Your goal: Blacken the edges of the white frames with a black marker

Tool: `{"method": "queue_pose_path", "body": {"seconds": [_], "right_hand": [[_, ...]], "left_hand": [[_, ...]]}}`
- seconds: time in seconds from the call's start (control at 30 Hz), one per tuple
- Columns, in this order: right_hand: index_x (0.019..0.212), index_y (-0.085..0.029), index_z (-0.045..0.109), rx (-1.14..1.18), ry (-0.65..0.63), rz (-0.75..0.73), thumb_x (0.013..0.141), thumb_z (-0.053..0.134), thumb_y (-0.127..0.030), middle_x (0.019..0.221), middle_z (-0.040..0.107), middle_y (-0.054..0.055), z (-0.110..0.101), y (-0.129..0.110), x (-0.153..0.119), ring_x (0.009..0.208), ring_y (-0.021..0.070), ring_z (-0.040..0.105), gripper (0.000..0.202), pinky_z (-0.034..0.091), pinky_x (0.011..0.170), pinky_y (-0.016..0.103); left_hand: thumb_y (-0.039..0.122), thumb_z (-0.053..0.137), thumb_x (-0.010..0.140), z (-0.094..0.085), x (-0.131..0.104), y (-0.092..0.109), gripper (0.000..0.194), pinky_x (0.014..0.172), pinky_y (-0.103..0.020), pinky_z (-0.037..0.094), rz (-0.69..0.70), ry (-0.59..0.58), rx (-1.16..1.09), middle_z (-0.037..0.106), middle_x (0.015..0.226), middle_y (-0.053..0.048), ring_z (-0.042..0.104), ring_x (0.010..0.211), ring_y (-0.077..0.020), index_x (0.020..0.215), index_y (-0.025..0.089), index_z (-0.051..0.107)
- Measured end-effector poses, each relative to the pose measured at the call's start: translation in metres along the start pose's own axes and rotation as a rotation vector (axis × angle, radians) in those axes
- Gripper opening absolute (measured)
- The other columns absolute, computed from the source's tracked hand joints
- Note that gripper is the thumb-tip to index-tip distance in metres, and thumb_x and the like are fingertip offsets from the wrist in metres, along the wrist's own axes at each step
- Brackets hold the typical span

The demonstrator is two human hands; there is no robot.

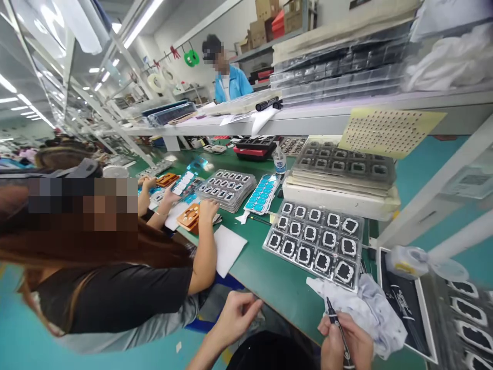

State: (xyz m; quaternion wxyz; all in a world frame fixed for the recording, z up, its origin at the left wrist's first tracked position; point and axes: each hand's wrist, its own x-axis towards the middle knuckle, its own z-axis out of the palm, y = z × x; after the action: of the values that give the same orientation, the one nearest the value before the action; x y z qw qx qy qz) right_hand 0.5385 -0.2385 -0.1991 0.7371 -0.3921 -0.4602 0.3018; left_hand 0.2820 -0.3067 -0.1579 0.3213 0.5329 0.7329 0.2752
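Observation:
My right hand (352, 336) grips a black marker pen (338, 329), its tip pointing up and away from me. A crumpled white cloth (375, 313) lies just beyond that hand, spotted with dark marks. At the table's front edge is my left hand (236, 318), its thumb and curled fingers drawn together; whether anything small sits between them is hidden. Ahead of both hands, a clear plastic tray (265, 245) bears rows of black parts with white frames (310, 233).
On the left a co-worker (127, 293) handles orange fixtures (189, 218) and blue-and-white sheets. Stacked trays (227, 187), blue-dotted sheets (262, 194) and a pump bottle (280, 160) stand further back. A shelf (316, 115) spans above the green table (283, 288). More framed parts (472, 329) lie at right.

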Motion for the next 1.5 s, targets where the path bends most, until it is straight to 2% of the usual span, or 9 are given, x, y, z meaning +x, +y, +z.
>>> {"method": "queue_pose_path", "body": {"seconds": [0.1,0.13,0.27,0.43,0.83,1.1,1.27,1.4,1.5], "right_hand": [[0.101,-0.024,0.067,-0.092,-0.008,-0.049,0.095,0.087,-0.039,0.079,0.072,0.001,-0.008,0.009,-0.006,0.054,0.0206,0.067,0.026,0.055,0.048,0.034],[0.102,-0.024,0.069,-0.132,-0.006,-0.078,0.092,0.091,-0.04,0.082,0.074,0.003,-0.009,0.01,-0.008,0.058,0.0228,0.07,0.028,0.058,0.049,0.035],[0.111,-0.025,0.075,-0.259,0.039,-0.19,0.088,0.094,-0.037,0.098,0.079,0.008,-0.008,0.005,-0.013,0.076,0.0273,0.078,0.032,0.066,0.062,0.04],[0.114,-0.024,0.074,-0.321,0.01,-0.134,0.091,0.091,-0.03,0.104,0.077,0.007,0.0,-0.013,-0.015,0.083,0.0263,0.078,0.029,0.068,0.07,0.042],[0.113,-0.022,0.069,-0.361,-0.014,-0.072,0.099,0.081,-0.029,0.098,0.072,0.004,0.0,-0.015,-0.015,0.074,0.0184,0.073,0.02,0.063,0.062,0.032],[0.118,-0.023,0.064,-0.346,-0.071,-0.055,0.104,0.074,-0.025,0.097,0.07,0.003,0.005,-0.026,-0.011,0.075,0.0172,0.072,0.018,0.062,0.063,0.031],[0.117,-0.023,0.064,-0.339,-0.051,-0.058,0.105,0.073,-0.026,0.095,0.069,0.001,0.01,-0.03,-0.01,0.07,0.0159,0.072,0.016,0.062,0.06,0.029],[0.134,-0.025,0.056,-0.295,-0.031,-0.025,0.108,0.07,-0.024,0.095,0.075,0.0,0.016,-0.037,-0.005,0.062,0.0158,0.072,0.03,0.066,0.06,0.031],[0.134,-0.026,0.057,-0.266,-0.06,-0.008,0.108,0.069,-0.022,0.096,0.08,0.002,0.018,-0.041,0.001,0.067,0.0179,0.077,0.028,0.07,0.066,0.035]], "left_hand": [[0.057,0.052,0.108,-0.013,0.051,0.061,0.05,0.073,-0.039,0.053,0.512,0.126,0.167,0.066,0.064,-0.007,0.066,0.065,-0.0234,0.072,0.026,0.068],[0.054,0.054,0.109,-0.017,0.074,0.081,0.045,0.075,-0.039,0.054,0.554,0.154,0.187,0.071,0.071,-0.008,0.069,0.07,-0.0245,0.077,0.027,0.071],[0.033,0.05,0.114,-0.026,0.174,0.13,0.031,0.092,-0.043,0.058,0.501,0.217,0.279,0.08,0.103,-0.013,0.076,0.099,-0.0295,0.101,0.025,0.077],[0.014,0.071,0.098,-0.023,0.24,0.134,0.009,0.098,-0.043,0.06,0.456,0.13,0.436,0.075,0.118,-0.016,0.074,0.113,-0.0338,0.103,0.019,0.076],[0.029,0.086,0.095,-0.051,0.236,0.104,0.054,0.114,-0.051,0.053,0.495,-0.006,0.335,0.08,0.127,-0.011,0.066,0.126,-0.0372,0.146,0.021,0.068],[0.014,0.089,0.078,-0.041,0.24,0.105,0.036,0.103,-0.046,0.055,0.5,0.014,0.123,0.071,0.109,-0.007,0.066,0.102,-0.0293,0.112,0.021,0.079],[0.022,0.083,0.085,-0.031,0.231,0.099,0.005,0.084,-0.039,0.054,0.52,0.093,-0.135,0.064,0.085,-0.003,0.06,0.078,-0.0216,0.088,0.022,0.078],[0.048,0.08,0.094,-0.03,0.206,0.091,0.03,0.094,-0.042,0.06,0.526,0.23,-0.402,0.075,0.105,-0.009,0.072,0.102,-0.0253,0.087,0.023,0.067],[0.056,0.076,0.099,-0.021,0.168,0.089,0.041,0.091,-0.043,0.066,0.476,0.181,-0.627,0.082,0.122,-0.014,0.08,0.107,-0.0266,0.089,0.023,0.054]]}}
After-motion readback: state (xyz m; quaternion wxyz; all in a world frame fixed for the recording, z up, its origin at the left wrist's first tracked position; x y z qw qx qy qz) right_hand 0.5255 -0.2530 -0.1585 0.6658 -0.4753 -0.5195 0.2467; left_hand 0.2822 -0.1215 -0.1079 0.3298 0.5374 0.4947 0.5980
